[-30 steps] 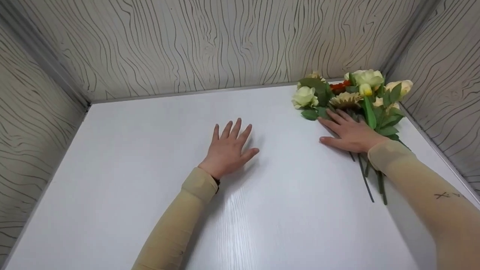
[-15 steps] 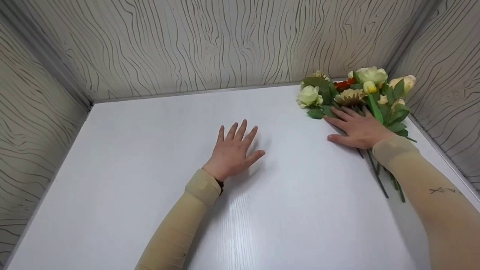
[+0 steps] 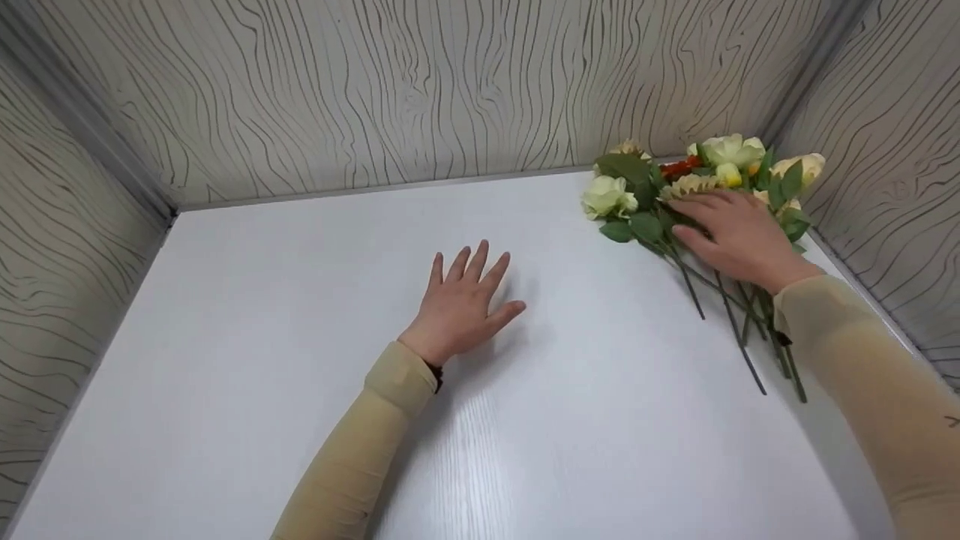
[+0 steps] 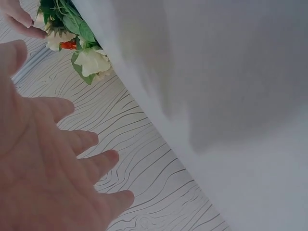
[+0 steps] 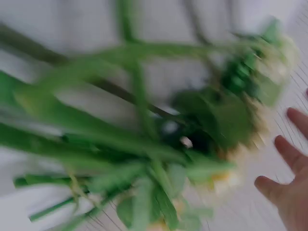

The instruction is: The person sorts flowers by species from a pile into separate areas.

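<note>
A pile of flowers with pale cream blooms, a red one and green leaves lies at the back right of the white table (image 3: 300, 337). One pale rose (image 3: 607, 198) is at its left side, a yellow-tipped tulip (image 3: 727, 175) farther right, and thin stems (image 3: 739, 337) point toward the front. My right hand (image 3: 739, 236) is over the upper stems, fingers extended near a cream daisy-like flower (image 3: 688, 185); in the right wrist view its fingers (image 5: 288, 154) look apart from the blurred stems. My left hand (image 3: 457, 307), fingers spread, is at mid-table and holds nothing.
A wood-grain patterned wall (image 3: 390, 90) stands along the table's back edge, with similar panels on the left (image 3: 45, 285) and right (image 3: 892, 150). The flower heads lie close to the back right corner.
My right hand has shifted up and to the right, toward the blooms, uncovering more leaves and stems. One stem now shows slanting across the others. The left hand stays nearly in place.
</note>
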A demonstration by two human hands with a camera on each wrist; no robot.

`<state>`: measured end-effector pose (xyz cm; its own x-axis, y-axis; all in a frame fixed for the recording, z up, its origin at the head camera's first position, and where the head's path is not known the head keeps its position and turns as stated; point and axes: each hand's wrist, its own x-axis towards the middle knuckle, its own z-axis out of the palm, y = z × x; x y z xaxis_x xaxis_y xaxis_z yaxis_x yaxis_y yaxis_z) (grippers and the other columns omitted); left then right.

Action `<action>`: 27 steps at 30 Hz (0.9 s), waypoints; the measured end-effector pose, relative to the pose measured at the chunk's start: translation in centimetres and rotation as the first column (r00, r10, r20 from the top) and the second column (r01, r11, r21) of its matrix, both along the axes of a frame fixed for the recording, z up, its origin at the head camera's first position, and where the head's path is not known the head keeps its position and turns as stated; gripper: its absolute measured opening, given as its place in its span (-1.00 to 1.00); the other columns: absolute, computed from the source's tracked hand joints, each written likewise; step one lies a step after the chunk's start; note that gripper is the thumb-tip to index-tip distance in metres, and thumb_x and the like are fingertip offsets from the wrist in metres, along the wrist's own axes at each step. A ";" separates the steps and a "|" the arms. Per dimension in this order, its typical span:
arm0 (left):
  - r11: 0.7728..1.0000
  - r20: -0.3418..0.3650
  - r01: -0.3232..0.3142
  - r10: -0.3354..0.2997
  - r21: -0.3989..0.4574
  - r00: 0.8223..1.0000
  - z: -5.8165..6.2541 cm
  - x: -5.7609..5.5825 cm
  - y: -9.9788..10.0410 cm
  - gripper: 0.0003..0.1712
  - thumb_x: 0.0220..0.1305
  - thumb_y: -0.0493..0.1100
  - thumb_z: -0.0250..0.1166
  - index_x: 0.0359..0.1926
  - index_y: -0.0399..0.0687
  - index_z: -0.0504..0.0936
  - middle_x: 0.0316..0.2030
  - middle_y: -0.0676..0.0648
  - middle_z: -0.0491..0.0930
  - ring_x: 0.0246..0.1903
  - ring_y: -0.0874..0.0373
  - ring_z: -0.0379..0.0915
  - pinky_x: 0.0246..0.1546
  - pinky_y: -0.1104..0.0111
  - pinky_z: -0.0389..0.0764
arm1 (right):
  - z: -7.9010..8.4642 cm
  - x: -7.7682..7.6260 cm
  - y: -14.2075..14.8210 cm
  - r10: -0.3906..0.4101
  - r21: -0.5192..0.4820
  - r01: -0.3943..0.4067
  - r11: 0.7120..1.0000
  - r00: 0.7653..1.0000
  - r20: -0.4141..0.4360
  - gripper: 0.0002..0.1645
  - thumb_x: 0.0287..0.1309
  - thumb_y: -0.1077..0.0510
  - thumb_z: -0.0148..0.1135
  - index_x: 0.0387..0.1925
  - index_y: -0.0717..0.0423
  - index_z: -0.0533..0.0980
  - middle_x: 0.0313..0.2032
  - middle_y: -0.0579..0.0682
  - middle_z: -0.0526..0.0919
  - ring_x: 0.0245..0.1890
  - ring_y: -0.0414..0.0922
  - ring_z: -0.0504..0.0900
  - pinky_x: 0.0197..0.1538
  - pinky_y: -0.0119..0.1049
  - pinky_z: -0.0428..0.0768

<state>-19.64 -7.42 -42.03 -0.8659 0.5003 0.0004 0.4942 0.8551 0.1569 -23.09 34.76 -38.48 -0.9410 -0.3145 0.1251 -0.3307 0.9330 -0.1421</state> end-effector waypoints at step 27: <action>0.998 -0.038 0.016 -0.013 0.067 0.999 -0.3 0.6 -0.5 -0.13 0.52 0.43 -0.10 0.63 0.09 0.09 0.59 -0.17 0.01 0.56 -0.15 -0.09 0.50 -0.18 -0.21 | 1.8 7.1 5.5 -0.252 -0.201 0.401 0.894 0.820 0.514 -0.60 0.44 0.05 0.16 -0.52 0.18 0.55 -0.62 -0.02 0.52 -0.55 -0.06 0.50 -0.39 -0.15 0.48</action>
<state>-19.00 -7.92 -42.32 -0.8572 0.5106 0.0668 0.5131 0.8360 0.1946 -15.97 40.23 -36.69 -0.9486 0.0025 -0.3166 0.1610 0.8648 -0.4757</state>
